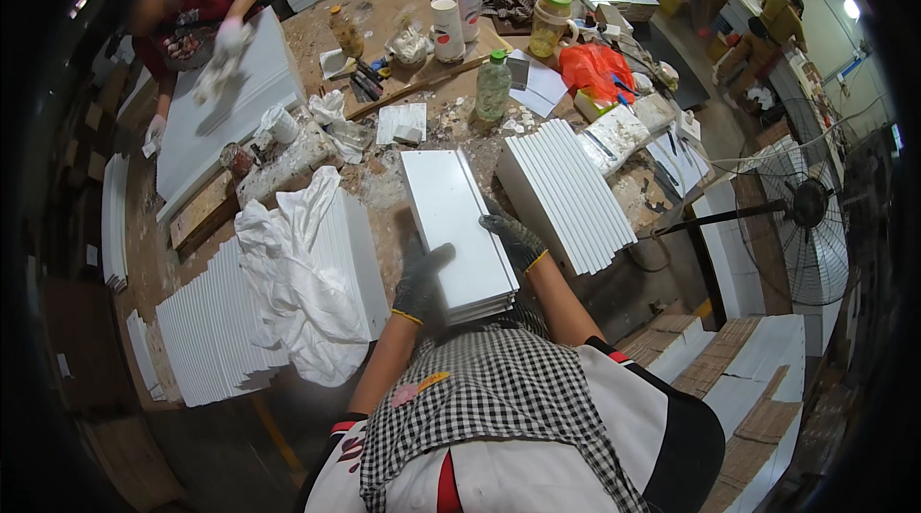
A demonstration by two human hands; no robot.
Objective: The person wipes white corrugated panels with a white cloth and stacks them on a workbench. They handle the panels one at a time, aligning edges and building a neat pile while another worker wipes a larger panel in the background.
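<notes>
A short stack of white panels [459,225] lies in front of my body, its near end close to my checked apron. Along each panel's right side runs a narrow groove. My left hand [419,281], in a dark glove, grips the stack's left edge with the thumb on top. On the right edge, my right hand [513,237], gloved the same way, holds the stack with its thumb over the surface. The fingers under both edges are hidden. Just right of it stands a row of white panels [566,191] on edge.
A white cloth [302,273] drapes over more upright panels [206,326] on the left. Bottles [493,89], a cup [447,30] and a red plastic bag [597,71] stand farther back. A fan [809,204] is at right. Another person [206,4] wipes a large panel at far left.
</notes>
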